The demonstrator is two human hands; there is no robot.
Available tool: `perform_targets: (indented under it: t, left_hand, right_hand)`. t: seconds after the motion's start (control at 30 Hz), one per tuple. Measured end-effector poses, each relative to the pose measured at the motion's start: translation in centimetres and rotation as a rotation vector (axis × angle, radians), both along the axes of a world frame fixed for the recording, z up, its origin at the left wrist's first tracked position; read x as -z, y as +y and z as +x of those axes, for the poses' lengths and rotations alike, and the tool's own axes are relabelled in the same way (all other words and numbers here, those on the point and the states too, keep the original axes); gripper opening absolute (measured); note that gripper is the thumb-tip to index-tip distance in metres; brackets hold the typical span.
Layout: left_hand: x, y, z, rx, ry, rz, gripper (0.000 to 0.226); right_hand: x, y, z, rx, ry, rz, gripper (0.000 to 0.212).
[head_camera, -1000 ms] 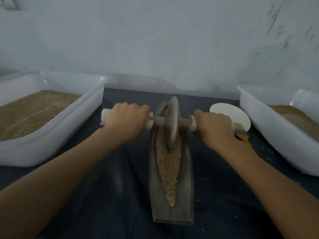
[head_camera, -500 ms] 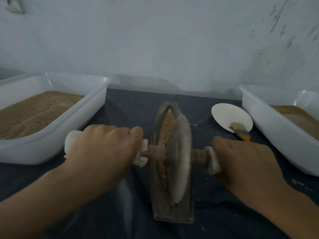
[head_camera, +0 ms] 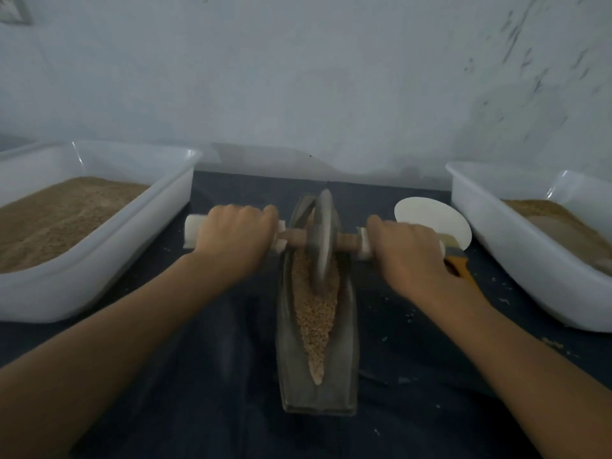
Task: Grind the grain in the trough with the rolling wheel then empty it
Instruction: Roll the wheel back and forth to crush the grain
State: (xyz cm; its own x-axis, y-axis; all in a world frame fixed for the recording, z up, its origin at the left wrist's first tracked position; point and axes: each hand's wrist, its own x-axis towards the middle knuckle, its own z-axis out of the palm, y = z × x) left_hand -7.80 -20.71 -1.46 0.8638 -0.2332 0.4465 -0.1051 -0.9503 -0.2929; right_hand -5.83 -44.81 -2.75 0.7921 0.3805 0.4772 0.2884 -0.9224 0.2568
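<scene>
A long grey boat-shaped trough (head_camera: 347,326) lies lengthwise in front of me on a dark cloth. Tan grain (head_camera: 316,313) fills its groove. The grey rolling wheel (head_camera: 322,236) stands on edge in the far end of the trough, on a wooden axle with white handle ends. My left hand (head_camera: 236,241) grips the left handle. My right hand (head_camera: 409,251) grips the right handle and hides most of it.
A white tub (head_camera: 99,260) of fine brown meal stands at the left. Another white tub (head_camera: 516,246) with brown meal stands at the right. A white round dish (head_camera: 430,217) and an orange-handled brush (head_camera: 458,263) lie behind my right hand. A pale wall closes the back.
The wheel came toward me half a second ago, then rolled back to the trough's far end. Both hands moved away from me with it.
</scene>
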Motion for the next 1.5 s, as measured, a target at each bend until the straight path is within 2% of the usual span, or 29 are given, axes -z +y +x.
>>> perform_targets:
  t: [0.07, 0.13, 0.17, 0.27, 0.3, 0.4, 0.53, 0.7, 0.8, 0.87, 0.93, 0.97, 1.03, 1.1, 1.17, 1.27, 1.33, 1.5]
  left_hand:
    - [0.3, 0.2, -3.7, 0.048, -0.005, 0.033, 0.028]
    - [-0.1, 0.7, -7.5, 0.195, -0.065, 0.039, 0.048]
    - [-0.2, 1.1, -8.8, 0.261, -0.11, 0.011, 0.054]
    - [-0.3, 2.0, -9.8, 0.222, 0.038, -0.033, 0.058]
    - [-0.2, 1.8, -8.9, 0.166, 0.102, -0.008, 0.055]
    - [1.4, 1.8, -3.8, 0.029, 0.132, -0.047, 0.037]
    - [2.0, 1.8, 3.2, 0.015, 0.01, -0.099, 0.025]
    - [0.4, 1.1, 5.9, 0.011, -0.033, -0.041, 0.022]
    - [-0.1, 0.4, 2.5, 0.021, 0.041, -0.035, 0.02]
    - [-0.4, 0.4, -1.3, 0.063, 0.068, 0.012, 0.026]
    - [-1.0, 0.3, -5.8, 0.203, -0.03, 0.058, 0.041]
    - [-1.3, 0.4, -7.4, 0.286, -0.12, 0.041, 0.04]
    - [-1.5, 0.9, -9.3, 0.361, -0.189, 0.028, 0.038]
    - [-1.5, 0.9, -9.2, 0.321, -0.071, 0.023, 0.047]
    - [-0.9, 0.5, -7.0, 0.215, 0.05, 0.073, 0.047]
    - [0.3, 0.6, -1.1, 0.051, 0.06, 0.065, 0.028]
    - [0.3, 0.8, 2.5, 0.029, 0.014, 0.026, 0.025]
    - [0.5, 1.3, 5.8, 0.019, 0.012, -0.075, 0.022]
  right_hand:
    - [0.0, -0.9, -3.8, -0.081, -0.008, -0.028, 0.047]
    - [-0.6, -1.3, -7.6, -0.163, -0.055, -0.014, 0.069]
    - [-1.0, -1.5, -8.9, -0.179, -0.077, -0.014, 0.073]
    - [-1.7, -1.9, -9.5, -0.2, -0.06, -0.019, 0.063]
    - [-1.6, -1.7, -8.9, -0.199, -0.06, -0.027, 0.056]
    - [-0.6, -0.7, -4.8, -0.17, -0.119, -0.026, 0.039]
    - [-1.1, 1.1, 2.7, -0.021, -0.2, -0.06, 0.033]
    - [-1.4, 1.4, 5.8, 0.077, -0.078, -0.103, 0.024]
    - [-0.6, 0.1, 2.1, 0.044, 0.031, -0.052, 0.027]
    - [-0.5, -0.8, -2.4, -0.037, 0.091, -0.032, 0.037]
    - [-1.3, -1.2, -6.5, -0.101, 0.12, 0.062, 0.056]
    - [-2.0, -1.3, -7.9, -0.098, 0.145, 0.046, 0.06]
    - [-2.1, -1.2, -9.0, -0.041, 0.234, -0.076, 0.055]
    - [-2.0, -1.2, -9.3, -0.019, 0.26, -0.104, 0.066]
    - [-1.2, -1.5, -8.1, -0.059, 0.205, -0.028, 0.074]
    - [-0.1, -1.0, -3.4, -0.065, 0.075, -0.048, 0.052]
    - [-0.3, -0.4, 0.7, -0.039, -0.048, -0.048, 0.038]
    - [-1.7, 1.3, 4.7, 0.044, -0.103, -0.092, 0.025]
